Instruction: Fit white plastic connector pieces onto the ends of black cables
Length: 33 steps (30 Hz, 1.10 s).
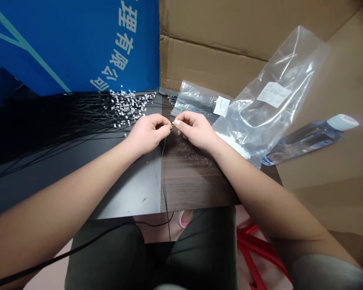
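Observation:
Over the dark tabletop, my left hand [148, 132] is closed in a pinch on the end of a thin black cable [163, 173]. The cable hangs down from those fingers and past the table's front edge. Fingertip to fingertip with it, my right hand [196, 128] is also pinched shut. A tiny piece shows at its thumb tip, too small to name. Left of the hands lies a big bundle of black cables [48, 114] with small white connectors [127, 105] massed at their ends.
Behind my right hand lies a clear plastic bag [196, 96] with a label; a larger clear bag [269, 84] leans beside it. A water bottle [308, 139] tilts at the right. Cardboard [214, 56] and a blue panel [72, 44] rise behind. A red stool [257, 249] stands below.

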Available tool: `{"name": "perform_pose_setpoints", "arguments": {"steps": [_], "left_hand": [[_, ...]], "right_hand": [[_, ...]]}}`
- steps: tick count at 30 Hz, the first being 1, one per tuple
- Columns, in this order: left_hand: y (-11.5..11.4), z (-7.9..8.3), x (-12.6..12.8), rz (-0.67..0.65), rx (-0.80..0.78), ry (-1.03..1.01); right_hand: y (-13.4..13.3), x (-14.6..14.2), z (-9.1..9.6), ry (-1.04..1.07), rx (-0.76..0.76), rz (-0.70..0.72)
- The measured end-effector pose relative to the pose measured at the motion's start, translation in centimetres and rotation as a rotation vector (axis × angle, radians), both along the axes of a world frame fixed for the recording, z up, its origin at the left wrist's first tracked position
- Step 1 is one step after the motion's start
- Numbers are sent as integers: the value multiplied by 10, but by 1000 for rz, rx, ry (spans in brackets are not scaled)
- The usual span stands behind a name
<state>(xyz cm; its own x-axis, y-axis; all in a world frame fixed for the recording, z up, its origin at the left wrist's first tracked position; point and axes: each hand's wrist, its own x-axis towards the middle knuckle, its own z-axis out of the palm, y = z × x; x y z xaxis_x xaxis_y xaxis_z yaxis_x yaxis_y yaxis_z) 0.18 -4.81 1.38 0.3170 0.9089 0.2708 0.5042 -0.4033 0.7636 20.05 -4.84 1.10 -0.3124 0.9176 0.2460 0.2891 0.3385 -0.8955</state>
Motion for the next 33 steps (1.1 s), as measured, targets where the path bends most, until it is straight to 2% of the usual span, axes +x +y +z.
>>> {"name": "perform_pose_setpoints", "arguments": {"steps": [9,33], "left_hand": [[0,-1,1,11,29,8],[-2,2,1,14,55,20]], "right_hand": [[2,1,-2,8,28,4],[3,-1,-6,32,-25,-14]]}}
